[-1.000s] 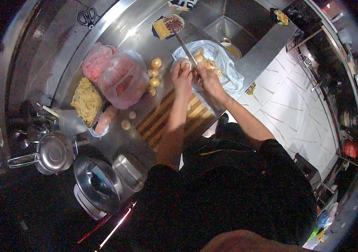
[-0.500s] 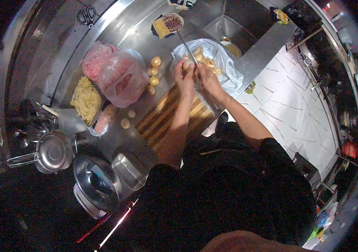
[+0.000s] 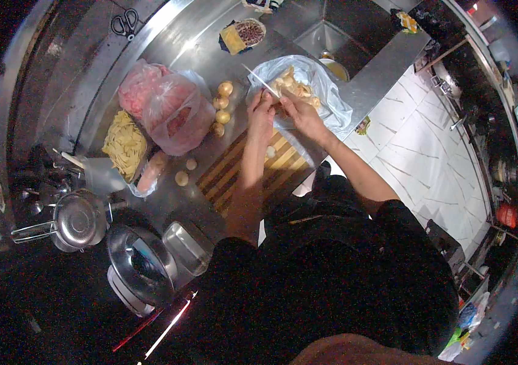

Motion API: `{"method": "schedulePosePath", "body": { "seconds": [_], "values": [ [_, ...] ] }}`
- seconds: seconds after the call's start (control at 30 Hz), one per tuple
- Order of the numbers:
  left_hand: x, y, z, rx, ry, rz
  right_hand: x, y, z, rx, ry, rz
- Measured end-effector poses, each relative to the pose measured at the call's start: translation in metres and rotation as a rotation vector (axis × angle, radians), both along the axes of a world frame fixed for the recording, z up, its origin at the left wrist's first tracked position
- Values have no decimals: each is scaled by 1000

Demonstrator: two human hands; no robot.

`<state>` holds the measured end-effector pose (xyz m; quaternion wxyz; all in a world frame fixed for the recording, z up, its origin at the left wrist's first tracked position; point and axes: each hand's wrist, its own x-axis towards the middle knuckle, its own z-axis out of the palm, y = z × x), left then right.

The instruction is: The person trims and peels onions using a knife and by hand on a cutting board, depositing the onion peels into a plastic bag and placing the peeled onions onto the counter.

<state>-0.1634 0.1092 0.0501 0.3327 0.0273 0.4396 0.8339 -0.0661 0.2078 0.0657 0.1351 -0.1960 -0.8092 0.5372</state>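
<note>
My right hand [image 3: 302,117] is closed around a knife [image 3: 261,80], whose blade points up and to the left. Beside it, my left hand [image 3: 261,111] has its fingers curled round an onion that they mostly hide. Both hands are close together over the far end of a striped wooden cutting board [image 3: 234,167]. A small pale peeled onion [image 3: 270,151] lies on the board near my left wrist. Just beyond the hands, a white plastic bag [image 3: 332,109] is spread out with brown onion skins [image 3: 300,88] on it.
Several unpeeled onions [image 3: 223,103] line up left of the board. Farther left are bagged pink meat [image 3: 177,115] and yellow noodle-like strips [image 3: 124,145]. A strainer [image 3: 79,222], steel bowl [image 3: 137,261] and metal tray [image 3: 187,246] stand nearer me. A sink [image 3: 326,39] lies beyond the bag.
The knife blade has swung left and lower, and both hands have shifted slightly. The pale onion in my left hand is now mostly hidden. The peeled onion on the board has come into view.
</note>
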Motion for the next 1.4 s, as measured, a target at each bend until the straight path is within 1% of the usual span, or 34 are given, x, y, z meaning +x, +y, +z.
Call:
{"method": "schedulePosePath", "body": {
  "seconds": [0.07, 0.17, 0.23, 0.27, 0.33, 0.4, 0.53, 0.63, 0.73, 0.83, 0.93, 1.0, 1.1, 1.13, 1.2, 1.23, 1.3, 1.33, 1.4],
  "values": [
    [-1, 0, -3, -41, 33, 6, 0, -5, -1, 77, 79, -42],
    [-2, 1, -6, -145, 104, 19, 2, -4, 9, 80, 18, -12],
    [-5, 2, -12, -214, 195, 25, 0, -3, 10, 35, -9, -32],
    [-3, 3, -16, -241, 285, 16, -1, -2, 10, 12, -24, -43],
    [5, 4, -1, -294, 469, 1, -3, 6, -1, -165, 37, -48],
    [2, 0, -1, -181, 322, -5, -9, 7, -6, -303, 56, -93],
    [-2, -3, -4, 132, -14, -41, -2, 8, 3, -410, 11, -40],
    [-3, 1, -7, -46, 105, 13, -6, 6, -9, -365, 61, -34],
    [-3, -2, -9, -42, 54, 6, -7, 6, -12, -292, 64, -70],
    [-11, -6, -20, 83, -231, -99, -6, 10, -11, -250, 30, -76],
    [-14, -8, -30, 86, -280, -88, -8, 12, -19, -237, 59, -69],
    [-16, -10, -31, 167, -273, -144, -10, 13, -26, -257, 94, -63],
    [-19, -18, -18, 275, -264, -250, -9, 15, -26, -130, 64, -108],
    [-20, -20, -15, 307, -261, -291, -5, 16, -17, -218, -15, -79],
    [-20, -15, -13, 150, -190, -163, 4, 22, 3, -391, -175, -15],
    [-19, -13, -12, 72, -156, -97, 6, 19, 11, -529, -154, 2],
    [-19, -12, -10, 53, -116, -71, 8, 13, 21, -804, -108, 31],
    [-18, -12, -8, 44, -96, -59, 7, 10, 18, -828, -84, 45],
    [-19, -11, -9, 120, -71, -134, 3, 4, 12, -877, -35, 74]
  ]
}}
